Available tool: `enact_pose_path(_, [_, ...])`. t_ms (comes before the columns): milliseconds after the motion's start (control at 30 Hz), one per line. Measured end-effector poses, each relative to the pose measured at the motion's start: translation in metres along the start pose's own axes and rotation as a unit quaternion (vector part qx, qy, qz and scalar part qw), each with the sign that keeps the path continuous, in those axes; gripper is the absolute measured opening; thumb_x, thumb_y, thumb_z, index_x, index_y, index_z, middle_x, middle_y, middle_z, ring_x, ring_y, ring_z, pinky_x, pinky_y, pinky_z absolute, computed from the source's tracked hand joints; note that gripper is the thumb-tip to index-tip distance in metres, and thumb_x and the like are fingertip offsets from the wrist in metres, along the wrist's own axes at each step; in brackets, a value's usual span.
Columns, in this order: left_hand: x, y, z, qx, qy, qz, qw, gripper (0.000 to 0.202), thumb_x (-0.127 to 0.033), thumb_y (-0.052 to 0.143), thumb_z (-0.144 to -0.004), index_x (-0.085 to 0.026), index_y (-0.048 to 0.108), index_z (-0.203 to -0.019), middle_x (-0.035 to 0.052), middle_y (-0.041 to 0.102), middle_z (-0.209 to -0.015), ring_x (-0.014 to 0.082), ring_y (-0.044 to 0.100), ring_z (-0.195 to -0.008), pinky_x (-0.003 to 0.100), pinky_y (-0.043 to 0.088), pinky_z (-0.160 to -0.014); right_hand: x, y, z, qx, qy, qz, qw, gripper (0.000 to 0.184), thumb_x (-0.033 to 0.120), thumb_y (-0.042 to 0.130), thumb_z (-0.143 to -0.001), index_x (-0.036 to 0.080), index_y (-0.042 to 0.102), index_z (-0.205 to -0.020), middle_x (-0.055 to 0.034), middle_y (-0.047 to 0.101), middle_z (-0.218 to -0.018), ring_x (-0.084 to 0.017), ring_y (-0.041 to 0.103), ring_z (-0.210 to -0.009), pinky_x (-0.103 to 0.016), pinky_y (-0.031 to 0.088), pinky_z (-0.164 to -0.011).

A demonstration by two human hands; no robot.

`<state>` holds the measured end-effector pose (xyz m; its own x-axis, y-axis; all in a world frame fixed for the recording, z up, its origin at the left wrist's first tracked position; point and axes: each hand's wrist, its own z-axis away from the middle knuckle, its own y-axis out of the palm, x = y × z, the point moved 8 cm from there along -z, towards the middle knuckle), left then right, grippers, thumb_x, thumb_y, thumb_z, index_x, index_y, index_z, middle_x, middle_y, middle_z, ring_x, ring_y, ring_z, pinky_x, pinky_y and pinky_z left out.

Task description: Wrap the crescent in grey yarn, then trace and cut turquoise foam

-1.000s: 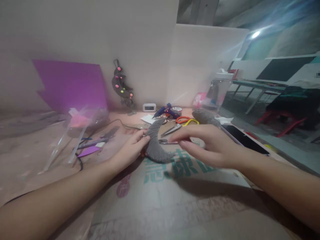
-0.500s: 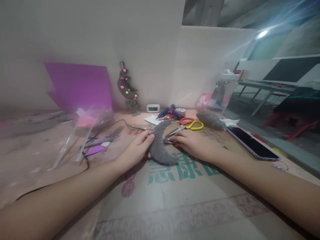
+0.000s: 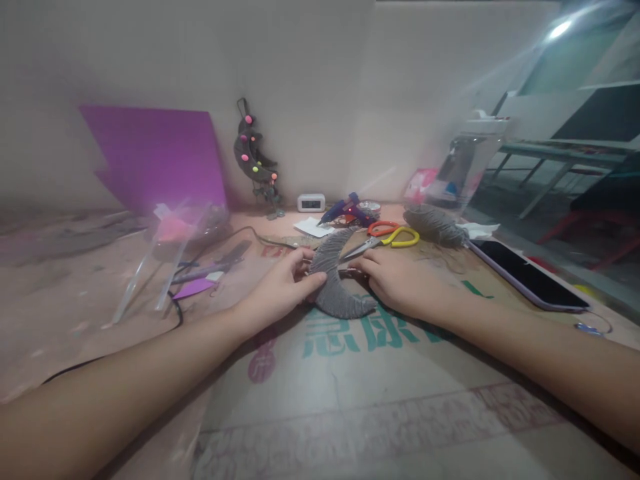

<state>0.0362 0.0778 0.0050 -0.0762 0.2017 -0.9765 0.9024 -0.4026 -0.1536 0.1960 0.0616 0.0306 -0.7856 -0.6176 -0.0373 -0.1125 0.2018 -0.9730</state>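
While the green-lettered brown cardboard sheet (image 3: pixel 320 413) spreads nearest me, my left hand (image 3: pixel 287 283) grips the grey, yarn-wrapped crescent (image 3: pixel 332 281) by its bulging outer edge. Its long axis runs away from me, its hollow facing my right hand (image 3: pixel 393 280), just beside it, pinched on a slim dark tool (image 3: pixel 345 272), mostly hidden. Beyond lie metal scissors with orange and yellow handles (image 3: pixel 369 245), then a blue glue gun (image 3: pixel 340 211).

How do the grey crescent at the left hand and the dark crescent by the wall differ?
The grey crescent is undecorated, its surface ribbed; the dark crescent carries coloured dots.
The grey crescent is held by the left hand; the dark crescent is upright against the wall, with no hand on it.
Both are curved moon shapes.
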Motion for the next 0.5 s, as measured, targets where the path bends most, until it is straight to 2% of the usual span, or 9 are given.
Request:
enact_pose_path(133, [-0.0048,0.0005,0.0012,0.001,0.004,-0.026,1.000,0.029,-0.039,0.070,-0.084,-0.018,0.056,-0.098,-0.0031,0.058,-0.080,0.0073,0.048,-0.054,0.021,0.037,-0.048,-0.0019,0.0008,-0.0013,0.007,0.011,-0.021,1.000,0.036,0.032,0.050,-0.105,0.015,0.073,-0.126,-0.0150,0.072,-0.108,-0.029,0.069,-0.097,-0.043,0.055,-0.087])
enact_pose_path(200, [-0.0047,0.0003,0.0015,-0.001,0.005,-0.028,1.000,0.029,-0.041,0.069,-0.085,-0.018,0.056,-0.096,-0.0034,0.057,-0.077,0.0083,0.048,-0.056,0.021,0.037,-0.048,-0.0025,0.0004,-0.0014,0.003,0.007,-0.027,1.000,0.035,0.034,0.054,-0.104,0.016,0.074,-0.126,-0.0149,0.072,-0.108,-0.028,0.069,-0.096,-0.042,0.055,-0.086])
enact_pose_path(333, [-0.0014,-0.0014,0.0015,-0.007,0.006,-0.033,0.999,0.031,-0.048,0.064,-0.089,-0.019,0.055,-0.094,-0.0048,0.052,-0.072,0.0094,0.046,-0.055,0.021,0.036,-0.048,0.0019,-0.0037,-0.0005,-0.028,-0.024,-0.025,0.999,0.031,0.031,0.056,-0.103,0.016,0.075,-0.123,-0.0145,0.073,-0.111,-0.028,0.069,-0.099,-0.043,0.054,-0.090])
enact_pose_path(500, [0.0010,-0.0037,0.0020,-0.008,-0.003,-0.057,0.998,0.034,-0.053,0.059,-0.092,-0.019,0.058,-0.093,-0.0049,0.050,-0.071,0.0102,0.043,-0.055,0.022,0.036,-0.049,0.0036,-0.0078,0.0000,-0.062,-0.038,-0.031,0.997,0.024,0.021,0.054,-0.102,0.013,0.077,-0.105,-0.0143,0.074,-0.105,-0.026,0.068,-0.097,-0.039,0.054,-0.087])
